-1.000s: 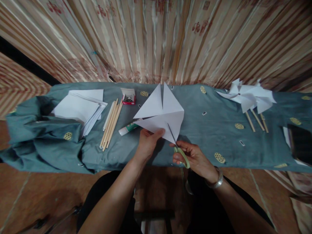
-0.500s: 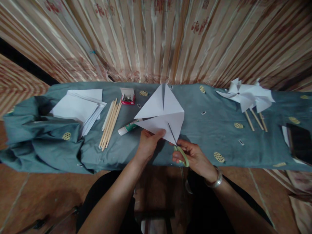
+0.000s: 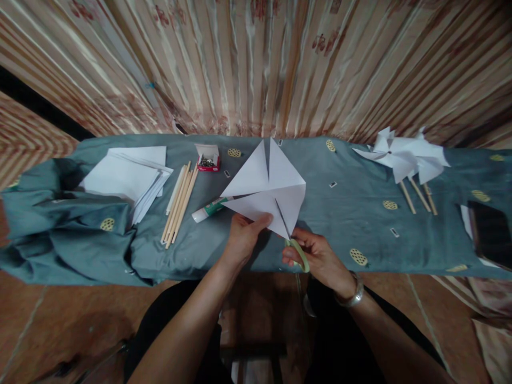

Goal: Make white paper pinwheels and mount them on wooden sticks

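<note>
A white paper sheet (image 3: 276,178), slit inward from its corners, is held over the cloth by my left hand (image 3: 245,237); the thumb presses on top and the other fingers are under it. My right hand (image 3: 318,256) grips green-handled scissors (image 3: 299,256) at the sheet's near corner. The blades lie in the near slit, largely hidden by the paper. Just left of the sheet, partly beneath its corner, lies a glue stick (image 3: 208,210) with a white cap.
On the grey-green cloth (image 3: 344,213), left, are a paper stack (image 3: 124,176), several wooden sticks (image 3: 180,205) and a small red box of metal pieces (image 3: 208,160). To the right lie finished paper pinwheels (image 3: 412,154) and a dark phone (image 3: 490,232). A pleated curtain (image 3: 256,69) hangs behind.
The near slit has opened slightly wider and the sheet's right corner has shifted a little to the right. Both hands keep their hold.
</note>
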### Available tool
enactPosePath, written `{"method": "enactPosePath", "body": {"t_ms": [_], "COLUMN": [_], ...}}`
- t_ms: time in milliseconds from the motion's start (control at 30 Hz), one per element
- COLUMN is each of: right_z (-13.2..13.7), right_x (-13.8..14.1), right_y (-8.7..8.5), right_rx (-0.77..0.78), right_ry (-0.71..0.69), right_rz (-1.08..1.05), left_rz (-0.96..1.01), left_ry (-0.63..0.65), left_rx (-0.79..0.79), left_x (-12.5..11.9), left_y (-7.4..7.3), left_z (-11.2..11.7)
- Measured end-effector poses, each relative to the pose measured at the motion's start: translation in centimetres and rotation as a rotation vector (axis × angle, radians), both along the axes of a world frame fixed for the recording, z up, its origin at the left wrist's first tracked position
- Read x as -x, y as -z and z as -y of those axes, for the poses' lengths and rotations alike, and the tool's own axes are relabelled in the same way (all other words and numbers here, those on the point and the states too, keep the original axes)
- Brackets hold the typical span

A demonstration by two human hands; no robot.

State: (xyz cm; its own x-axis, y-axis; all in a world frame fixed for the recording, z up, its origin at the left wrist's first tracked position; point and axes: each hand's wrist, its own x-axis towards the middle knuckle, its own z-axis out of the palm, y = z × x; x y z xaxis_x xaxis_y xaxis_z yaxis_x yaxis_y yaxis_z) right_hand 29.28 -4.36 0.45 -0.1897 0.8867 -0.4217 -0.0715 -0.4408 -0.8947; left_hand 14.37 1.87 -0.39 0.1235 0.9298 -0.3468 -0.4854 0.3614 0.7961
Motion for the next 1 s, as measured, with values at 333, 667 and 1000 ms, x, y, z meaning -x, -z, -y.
{"method": "enactPosePath", "body": {"t_ms": [333, 667, 1000], "right_z": [0.21, 0.06, 0.24], "right_x": [-0.19, 0.03, 0.52], "right_y": [0.32, -0.23, -0.08], "right_rx": [-0.046, -0.059, -0.052], "right_ry": [-0.012, -0.017, -0.017], "right_rz": [-0.008, 0.047, 0.06], "left_rz": [0.011, 0.082, 0.08], "left_ry": [0.027, 0.018, -0.117], "left_rx": [0.026, 0.027, -0.011], "left_x": [-0.02, -0.27, -0.57], "left_y": [-0.05, -0.5, 0.23], "left_z": [0.25, 0.28, 0.06]}}
